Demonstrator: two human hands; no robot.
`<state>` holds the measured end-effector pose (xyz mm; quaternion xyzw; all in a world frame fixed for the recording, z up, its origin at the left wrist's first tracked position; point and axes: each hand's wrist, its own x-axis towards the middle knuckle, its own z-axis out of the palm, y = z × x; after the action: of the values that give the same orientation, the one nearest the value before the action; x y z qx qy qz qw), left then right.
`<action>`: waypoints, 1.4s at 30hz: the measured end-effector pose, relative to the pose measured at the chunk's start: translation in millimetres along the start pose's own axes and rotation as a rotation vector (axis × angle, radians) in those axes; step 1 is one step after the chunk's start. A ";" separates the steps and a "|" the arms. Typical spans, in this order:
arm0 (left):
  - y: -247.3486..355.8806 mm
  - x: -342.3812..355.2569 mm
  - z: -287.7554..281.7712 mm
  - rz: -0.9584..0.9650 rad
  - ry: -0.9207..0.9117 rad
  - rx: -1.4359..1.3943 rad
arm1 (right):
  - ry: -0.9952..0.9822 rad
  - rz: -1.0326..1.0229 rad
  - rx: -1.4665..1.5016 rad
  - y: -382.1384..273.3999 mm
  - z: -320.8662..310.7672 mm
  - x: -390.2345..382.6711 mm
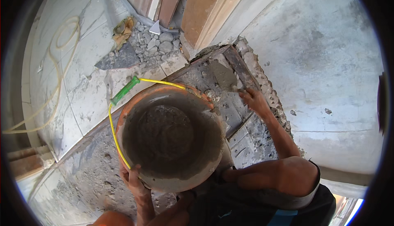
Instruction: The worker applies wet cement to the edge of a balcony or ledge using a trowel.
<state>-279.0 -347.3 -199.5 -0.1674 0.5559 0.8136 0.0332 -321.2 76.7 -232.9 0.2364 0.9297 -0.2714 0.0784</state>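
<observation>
An orange bucket [220, 160] stands before me, its inside coated grey. Wet grey mortar [166, 129] lies in its bottom. The yellow wire handle with a green grip [125, 91] leans over the bucket's left side. At the near left rim my left hand [134, 181] is closed on the bucket's edge. Beyond the bucket to the right, my right hand [255, 102] is closed round the handle of a trowel [225, 75]. Its grey blade, smeared with mortar, is over the far corner of the rough floor strip; whether it touches cannot be told.
Broken rubble [154, 45] and a dark tile piece [119, 58] lie on white floor tiles at the far left. A pale hose [61, 78] loops further left. Boards [205, 8] lean at the back. A chipped edge [269, 92] borders the grey-white surface [328, 70] at right.
</observation>
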 end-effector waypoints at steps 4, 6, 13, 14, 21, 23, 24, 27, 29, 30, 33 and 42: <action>2.7 -2.1 5.6 0.007 0.004 -0.011 | -0.144 0.011 0.119 0.5 12.7 8.2; 2.5 -1.2 4.4 0.014 0.002 -0.003 | -0.109 -0.091 0.075 -7.4 7.0 13.8; 2.9 -4.3 5.9 0.002 0.060 0.018 | -0.216 0.062 0.087 -28.2 -50.1 51.8; 2.6 -4.4 7.6 -0.010 0.052 0.021 | -0.197 0.090 0.028 -26.4 -61.1 54.9; -0.6 -8.9 -4.3 -0.032 0.039 0.027 | -0.115 -0.140 -0.372 -52.7 -63.3 73.0; 6.2 -10.4 14.1 -0.021 0.050 0.104 | 0.007 -0.278 -0.521 -43.5 -65.0 64.7; 5.9 -10.5 23.4 -0.012 0.024 -0.011 | -0.019 -0.252 -0.548 -56.9 -77.6 47.0; -3.6 -5.3 37.9 0.004 -0.138 -0.003 | 0.048 -0.301 -0.272 -62.7 -141.4 -20.5; 7.9 -13.9 38.7 0.126 -0.096 0.168 | -0.110 -0.328 -0.059 -77.1 -132.9 -33.1; 8.3 -7.1 46.8 0.297 -0.136 0.275 | -0.145 -0.415 -0.082 -88.4 -146.5 -49.9; 4.0 -5.9 63.9 0.396 -0.144 0.438 | -0.257 -0.557 -0.208 -134.6 -118.2 -77.2; -7.7 -19.1 101.3 0.411 -0.184 0.584 | -0.056 -1.112 -1.076 -128.9 2.5 -71.5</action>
<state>-283.1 -249.1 -167.5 0.0379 0.7815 0.6218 -0.0346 -320.7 -48.5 -155.1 -0.3429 0.9133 0.2121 0.0582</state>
